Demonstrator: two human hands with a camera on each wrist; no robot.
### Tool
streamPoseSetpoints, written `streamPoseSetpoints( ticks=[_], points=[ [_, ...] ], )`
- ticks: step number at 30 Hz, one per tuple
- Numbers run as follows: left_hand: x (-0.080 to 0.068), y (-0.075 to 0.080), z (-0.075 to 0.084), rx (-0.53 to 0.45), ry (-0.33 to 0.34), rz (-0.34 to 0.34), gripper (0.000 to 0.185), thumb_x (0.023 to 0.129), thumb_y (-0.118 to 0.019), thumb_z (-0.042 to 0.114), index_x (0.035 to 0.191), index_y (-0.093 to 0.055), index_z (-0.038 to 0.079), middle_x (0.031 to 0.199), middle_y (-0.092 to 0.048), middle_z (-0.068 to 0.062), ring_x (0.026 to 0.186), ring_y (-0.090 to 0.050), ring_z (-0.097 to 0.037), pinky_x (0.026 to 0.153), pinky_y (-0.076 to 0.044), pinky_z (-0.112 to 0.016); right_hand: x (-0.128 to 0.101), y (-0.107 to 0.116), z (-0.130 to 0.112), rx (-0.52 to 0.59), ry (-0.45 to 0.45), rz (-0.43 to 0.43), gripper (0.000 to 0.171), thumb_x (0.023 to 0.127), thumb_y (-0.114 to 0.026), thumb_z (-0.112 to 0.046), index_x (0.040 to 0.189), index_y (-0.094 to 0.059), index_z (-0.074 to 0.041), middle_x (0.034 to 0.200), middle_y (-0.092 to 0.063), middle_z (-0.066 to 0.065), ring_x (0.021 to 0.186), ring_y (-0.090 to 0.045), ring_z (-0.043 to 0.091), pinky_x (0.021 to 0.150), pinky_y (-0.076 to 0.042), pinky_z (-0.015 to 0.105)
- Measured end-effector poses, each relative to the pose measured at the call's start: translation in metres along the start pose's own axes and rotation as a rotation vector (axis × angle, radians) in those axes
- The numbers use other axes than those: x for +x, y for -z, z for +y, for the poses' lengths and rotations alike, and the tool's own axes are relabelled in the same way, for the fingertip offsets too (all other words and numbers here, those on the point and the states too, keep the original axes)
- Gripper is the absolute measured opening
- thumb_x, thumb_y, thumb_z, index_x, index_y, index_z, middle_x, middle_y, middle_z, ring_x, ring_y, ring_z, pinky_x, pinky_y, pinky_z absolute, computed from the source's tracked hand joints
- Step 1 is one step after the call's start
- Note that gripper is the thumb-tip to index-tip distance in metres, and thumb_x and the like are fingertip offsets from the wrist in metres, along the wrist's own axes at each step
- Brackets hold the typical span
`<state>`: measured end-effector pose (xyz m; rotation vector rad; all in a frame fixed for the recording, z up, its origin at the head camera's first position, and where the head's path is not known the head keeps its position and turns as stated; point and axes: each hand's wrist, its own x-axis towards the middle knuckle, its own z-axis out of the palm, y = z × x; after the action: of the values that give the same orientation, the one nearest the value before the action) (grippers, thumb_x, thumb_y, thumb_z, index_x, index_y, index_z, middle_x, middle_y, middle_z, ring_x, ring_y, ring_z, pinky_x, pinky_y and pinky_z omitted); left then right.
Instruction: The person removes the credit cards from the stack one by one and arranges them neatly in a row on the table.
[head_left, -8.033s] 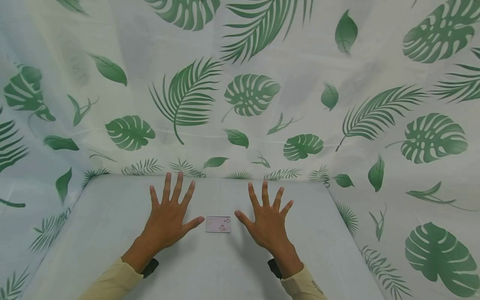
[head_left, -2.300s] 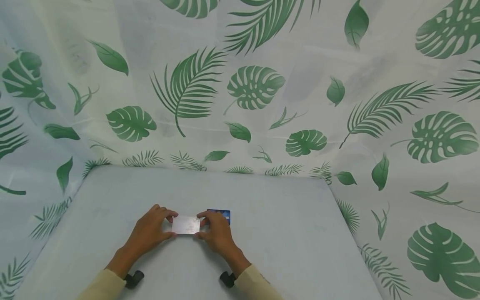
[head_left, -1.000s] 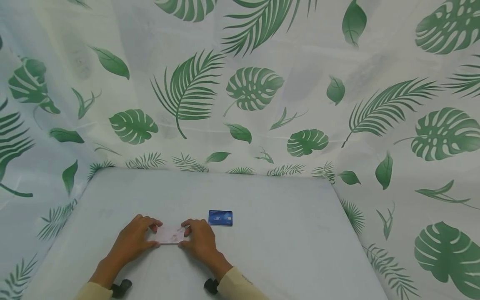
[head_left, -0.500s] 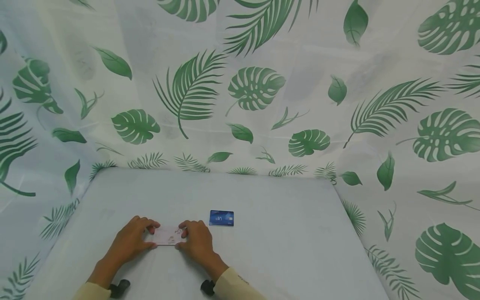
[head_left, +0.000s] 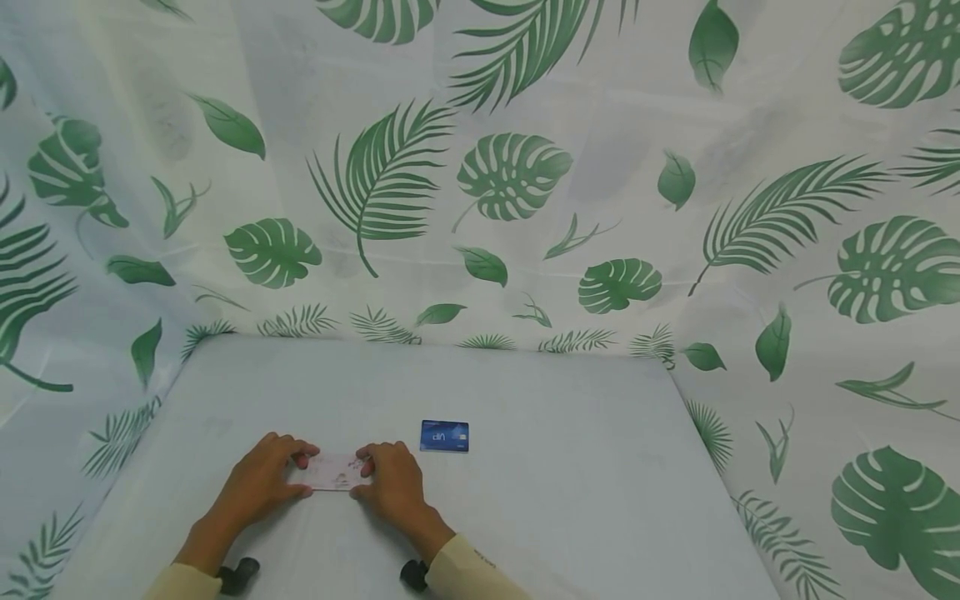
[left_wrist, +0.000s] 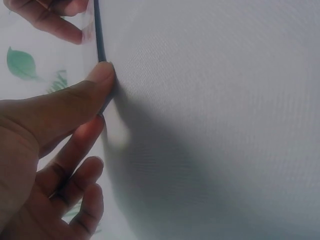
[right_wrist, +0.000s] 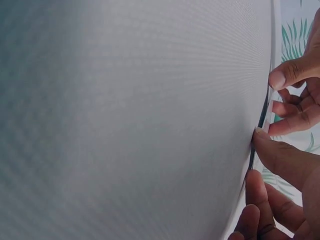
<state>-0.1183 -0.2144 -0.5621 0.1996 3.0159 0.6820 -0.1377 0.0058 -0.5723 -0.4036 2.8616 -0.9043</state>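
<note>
Pink card: shifted farther left of blue card since earlier. Left hand, right hand: pinching pink card's opposite ends, thumbs farther from blue card.

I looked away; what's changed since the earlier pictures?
The left hand and right hand, spread open at first, now pinch the pink card. It moved left and closer in, and a blue card shows about where it lay. Table and leafy backdrop look unchanged.
</note>
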Motion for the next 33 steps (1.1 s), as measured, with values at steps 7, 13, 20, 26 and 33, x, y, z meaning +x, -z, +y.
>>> streamPoseSetpoints(
  ticks=[7, 13, 20, 26, 33],
  points=[
    [-0.001, 0.0, 0.0, -0.01, -0.009, 0.004, 0.058, 0.069, -0.1, 0.021, 0.121, -0.076, 0.014, 0.092, -0.062, 0.009, 0.089, -0.048, -0.013, 0.081, -0.047, -0.038, -0.001, 0.002, 0.0, 0.001, 0.01, -0.005, 0.048, 0.076, -0.097, -0.018, 0.12, -0.08, -0.018, 0.078, -0.063, -0.016, 0.079, -0.044, 0.003, 0.072, -0.039, 0.02],
    [0.0, 0.001, 0.002, -0.026, 0.002, -0.003, 0.06, 0.071, -0.099, 0.021, 0.125, -0.075, 0.015, 0.092, -0.061, 0.009, 0.09, -0.05, -0.015, 0.086, -0.05, -0.043, -0.002, 0.006, 0.005, 0.064, 0.014, -0.023, 0.05, 0.079, -0.096, -0.02, 0.125, -0.077, -0.02, 0.081, -0.064, -0.016, 0.083, -0.047, 0.002, 0.078, -0.043, 0.021],
    [0.005, 0.002, 0.009, -0.029, -0.018, 0.029, 0.062, 0.071, -0.099, 0.025, 0.127, -0.075, 0.016, 0.093, -0.064, 0.009, 0.094, -0.052, -0.016, 0.089, -0.052, -0.045, -0.002, 0.015, 0.014, 0.11, 0.022, -0.015, 0.051, 0.08, -0.094, -0.023, 0.128, -0.076, -0.023, 0.084, -0.067, -0.017, 0.089, -0.052, 0.003, 0.088, -0.049, 0.026],
    [0.012, 0.005, 0.023, -0.044, -0.064, 0.078, 0.062, 0.072, -0.099, 0.024, 0.128, -0.075, 0.017, 0.094, -0.066, 0.008, 0.096, -0.053, -0.015, 0.088, -0.053, -0.043, -0.004, 0.026, 0.021, 0.132, -0.009, 0.014, 0.05, 0.08, -0.095, -0.021, 0.127, -0.076, -0.026, 0.084, -0.067, -0.017, 0.096, -0.056, 0.005, 0.097, -0.052, 0.035],
    [0.024, 0.002, 0.036, -0.068, -0.135, 0.122, 0.062, 0.072, -0.099, 0.024, 0.128, -0.074, 0.018, 0.096, -0.069, 0.006, 0.097, -0.055, -0.014, 0.085, -0.054, -0.042, -0.003, 0.038, 0.04, 0.162, -0.021, 0.066, 0.049, 0.079, -0.095, -0.019, 0.125, -0.077, -0.023, 0.084, -0.068, -0.017, 0.094, -0.058, 0.008, 0.093, -0.052, 0.036]
  ],
)
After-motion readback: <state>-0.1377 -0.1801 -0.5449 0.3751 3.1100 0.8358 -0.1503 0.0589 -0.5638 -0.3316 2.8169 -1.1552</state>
